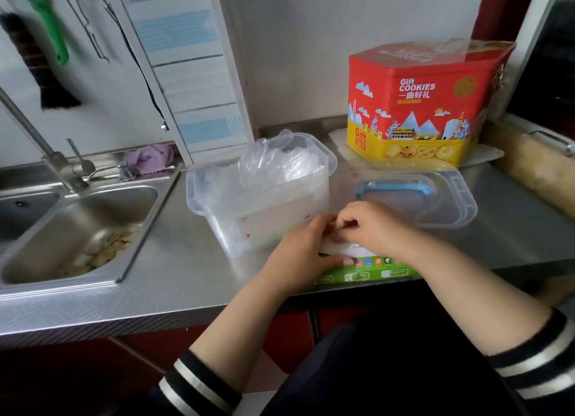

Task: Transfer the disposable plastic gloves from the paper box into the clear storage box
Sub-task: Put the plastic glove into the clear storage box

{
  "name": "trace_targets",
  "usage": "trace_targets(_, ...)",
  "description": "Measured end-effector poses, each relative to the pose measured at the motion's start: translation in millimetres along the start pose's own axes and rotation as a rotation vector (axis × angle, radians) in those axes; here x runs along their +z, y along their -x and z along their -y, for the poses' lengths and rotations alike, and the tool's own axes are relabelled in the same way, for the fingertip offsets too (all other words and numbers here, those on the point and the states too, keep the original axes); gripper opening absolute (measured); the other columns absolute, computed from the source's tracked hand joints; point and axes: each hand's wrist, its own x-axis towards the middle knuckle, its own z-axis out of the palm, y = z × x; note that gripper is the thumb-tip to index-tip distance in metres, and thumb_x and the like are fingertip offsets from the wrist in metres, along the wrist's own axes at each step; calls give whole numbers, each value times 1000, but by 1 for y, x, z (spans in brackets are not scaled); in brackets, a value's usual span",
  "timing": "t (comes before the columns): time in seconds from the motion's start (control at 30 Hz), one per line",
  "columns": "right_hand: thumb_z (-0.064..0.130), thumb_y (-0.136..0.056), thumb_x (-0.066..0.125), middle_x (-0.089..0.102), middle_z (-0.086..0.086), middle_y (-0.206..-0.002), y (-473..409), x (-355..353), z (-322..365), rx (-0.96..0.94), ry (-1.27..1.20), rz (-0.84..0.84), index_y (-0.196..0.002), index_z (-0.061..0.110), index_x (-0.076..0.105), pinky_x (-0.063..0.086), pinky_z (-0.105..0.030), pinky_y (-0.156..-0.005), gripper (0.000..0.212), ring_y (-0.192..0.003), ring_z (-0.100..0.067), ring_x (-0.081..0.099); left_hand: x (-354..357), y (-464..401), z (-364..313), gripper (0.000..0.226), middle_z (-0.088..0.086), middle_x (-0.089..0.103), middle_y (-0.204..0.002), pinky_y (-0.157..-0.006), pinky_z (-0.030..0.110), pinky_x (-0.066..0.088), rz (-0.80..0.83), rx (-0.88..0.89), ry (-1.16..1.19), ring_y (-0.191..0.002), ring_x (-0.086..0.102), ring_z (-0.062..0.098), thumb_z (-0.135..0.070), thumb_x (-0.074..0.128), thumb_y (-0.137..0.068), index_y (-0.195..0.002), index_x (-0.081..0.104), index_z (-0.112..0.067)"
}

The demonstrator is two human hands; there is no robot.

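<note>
Clear storage box (261, 198) stands open on the steel counter (186, 275), holding a bunched mass of disposable plastic gloves (280, 160) that rises above its rim at the back. Its clear lid (435, 195), with a blue handle, lies just to the right on the counter. Green paper box (370, 271) sits at the counter's front edge, directly in front of the storage box and lid; white glove material (339, 247) shows at its top opening. Left hand (306, 247) rests on the paper box with the thumb along its top front edge, holding it. Right hand (370, 226) has fingers curled, pinching the white glove material at the opening. Red and yellow cookie tin (423, 104) stands at the back against the wall, on a white flat item. Steel sink (77, 229) is set into the counter at left, with food scraps in the basin and a tap (37, 142) behind it. Purple cloth (152, 159) lies on the ledge behind the sink. Brush (40, 64) and green-handled tool (51, 30) hang on the wall above.
</note>
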Motion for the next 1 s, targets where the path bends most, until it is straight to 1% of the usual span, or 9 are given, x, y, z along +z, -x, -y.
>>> trace_targets(0.1,31,-84,71,64,8,-81,5,1,-3,-46,-99,-98,-77,27,71,50,-40,-76,7,-77,-14,60,5,0,6,77,-5,60,-126,-95,34,46,-28,-15,21,-115,56,14,-45,81,-72,-137,45,-24)
trace_targets(0.23,36,-84,69,69,3,-75,6,-4,-6,-6,-223,-219,-80,26,73,53,-42,-74,12,-75,-20,63,7,-2,5,80,-3,59,-123,-84,19,38,-40,-22,-10,-112,55,14,-44,82,-72,-137,42,-23)
trace_targets(0.3,37,-86,68,69,1,-74,5,-7,-7,2,-243,-236,-82,24,73,52,-41,-73,14,-73,-20,62,8,-2,5,81,-4,57,-127,-86,17,36,-44,-40,-1,-115,53,12,-43,82,-72,-139,41,-22)
trace_targets(0.47,37,-89,64,68,-1,-72,9,-17,-2,22,-228,-277,-81,23,73,48,-34,-68,18,-69,-17,61,9,-3,6,80,-5,58,-126,-90,24,41,-43,-50,0,-115,54,13,-46,82,-70,-136,43,-23)
trace_targets(0.6,28,-91,64,65,1,-67,11,-44,13,-54,-415,-527,-82,13,73,41,-19,-61,20,-57,2,51,10,-3,7,70,-6,59,-126,-92,28,41,-41,-70,-32,-116,54,15,-47,82,-70,-125,48,-18)
trace_targets(0.67,27,-90,66,68,-1,-69,10,-64,16,-90,-546,-643,-78,22,72,48,-24,-67,15,-63,-2,56,10,-3,8,69,-11,57,-130,-97,27,41,-33,-63,-3,-120,53,11,-46,82,-71,-126,47,-21)
trace_targets(0.77,33,-88,69,69,-18,-75,9,-81,17,-104,-660,-707,-69,29,72,51,-41,-70,19,-68,-20,58,4,-2,6,68,-20,58,-126,-99,31,45,-19,-27,55,-120,53,4,-45,82,-71,-127,44,-32)
trace_targets(0.9,36,-87,69,67,-22,-74,11,-89,19,-127,-698,-759,-70,21,73,43,-34,-68,22,-66,-16,51,-13,0,-6,57,-21,62,-112,-95,24,47,-211,50,184,-107,57,-2,-47,81,-69,-117,55,-32)
trace_targets(1.0,40,-87,67,62,-26,-72,15,-95,23,-173,-695,-816,-74,17,72,44,-39,-65,27,-63,-19,50,-35,0,-28,45,-14,65,-94,-74,14,44,-380,123,269,-85,58,-1,-65,73,-64,-97,57,-39)
